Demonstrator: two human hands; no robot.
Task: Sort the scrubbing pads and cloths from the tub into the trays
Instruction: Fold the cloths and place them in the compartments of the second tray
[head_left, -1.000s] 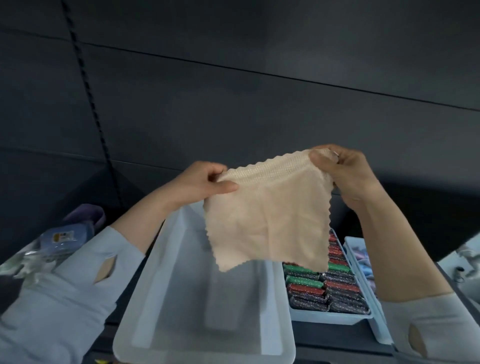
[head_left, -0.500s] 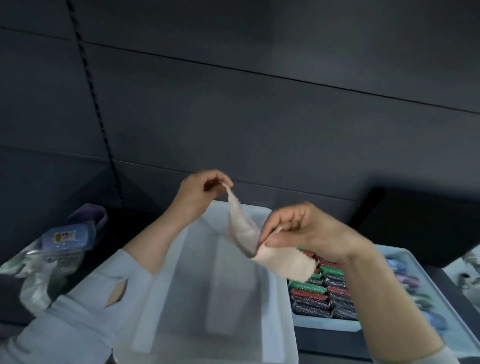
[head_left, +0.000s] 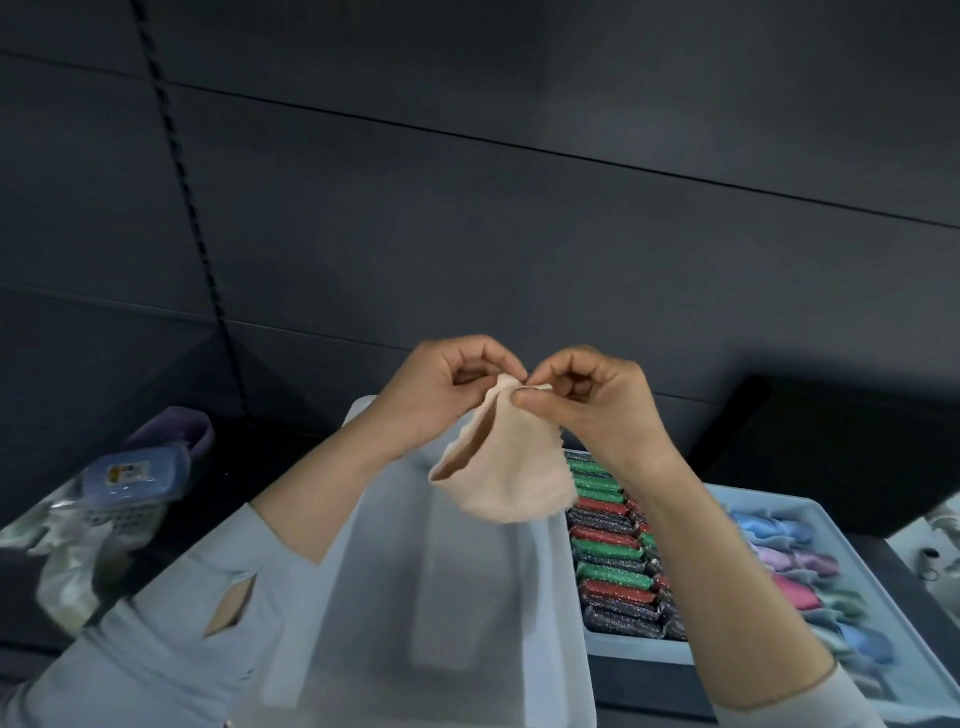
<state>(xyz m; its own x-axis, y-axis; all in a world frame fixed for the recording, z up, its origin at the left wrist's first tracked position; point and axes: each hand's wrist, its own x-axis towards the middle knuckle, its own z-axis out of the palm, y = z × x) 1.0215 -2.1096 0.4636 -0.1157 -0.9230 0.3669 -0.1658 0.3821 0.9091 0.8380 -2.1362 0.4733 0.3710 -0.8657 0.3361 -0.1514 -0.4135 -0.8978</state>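
A beige cloth (head_left: 511, 470) hangs folded in half above the clear plastic tub (head_left: 363, 597). My left hand (head_left: 441, 384) and my right hand (head_left: 587, 400) pinch its top corners, held together at the middle of the view. Right of the tub, a pale blue tray (head_left: 639, 647) holds rows of red, green and dark glittery scrubbing pads (head_left: 613, 561). Further right, a second pale blue tray (head_left: 810, 506) holds folded blue, purple and pink cloths (head_left: 795, 566).
A dark panelled wall fills the background. At the left lie a blue lidded box (head_left: 135, 475), a purple item (head_left: 182, 431) and crumpled clear plastic bags (head_left: 67, 561). A dark block (head_left: 841, 447) stands behind the trays at the right.
The cloth was held spread wide between both hands. My right hand brought its corner across to my left hand, folding the cloth in half. The view tilted downward.
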